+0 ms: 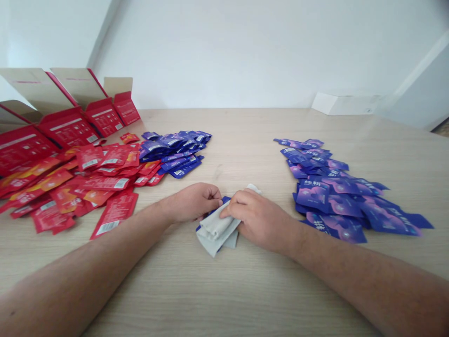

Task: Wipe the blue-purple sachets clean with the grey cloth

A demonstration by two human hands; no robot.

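My right hand (261, 217) grips a folded pale grey cloth (216, 228) and presses it down on a blue sachet (225, 200) at the middle of the table. Most of that sachet is hidden under the cloth; only its top edge and a sliver at the left show. Close by on the left, my left hand (194, 201) has its fingers closed at the sachet's upper edge, pinching it. A pile of blue sachets (175, 147) lies beyond my left hand. To the right of my right hand spreads another pile of blue-purple sachets (329, 192).
Red and orange sachets (105, 173) are heaped on the left of the wooden table (224, 295). Several open red boxes (70, 126) stand behind them with flaps raised. A white box (345, 104) sits at the back right, against the white wall (224, 51).
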